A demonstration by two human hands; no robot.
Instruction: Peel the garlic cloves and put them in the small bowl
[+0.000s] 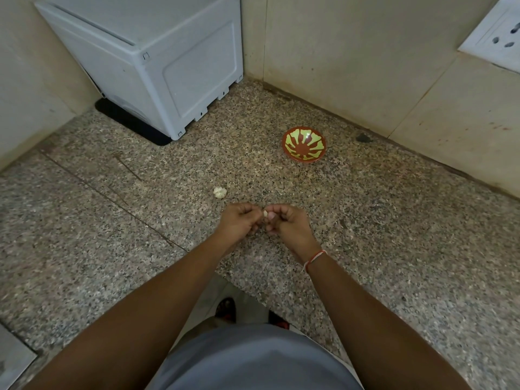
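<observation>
I count two hands at work over the speckled granite counter [365,220]. My left hand [237,222] and right hand [289,225] meet fingertip to fingertip, both with fingers curled, and between them they pinch one small pale garlic clove [265,213]; only its tip shows, so I cannot tell how much skin is on it. A red and white thread [315,257] circles the right wrist.

Taking the small bowl [304,145] as my landmark: there is one, red-brown with yellow-green splashes, standing upright near the wall. I see nothing in it. The held clove is well in front of the bowl and a little to its left. One garlic bulb [219,192] lies on the counter, farther left of the bowl and just beyond the left hand, apart from it. One white appliance [157,60] stands far left of the bowl, in the corner. One wall socket [495,35] sits high to the bowl's right.
</observation>
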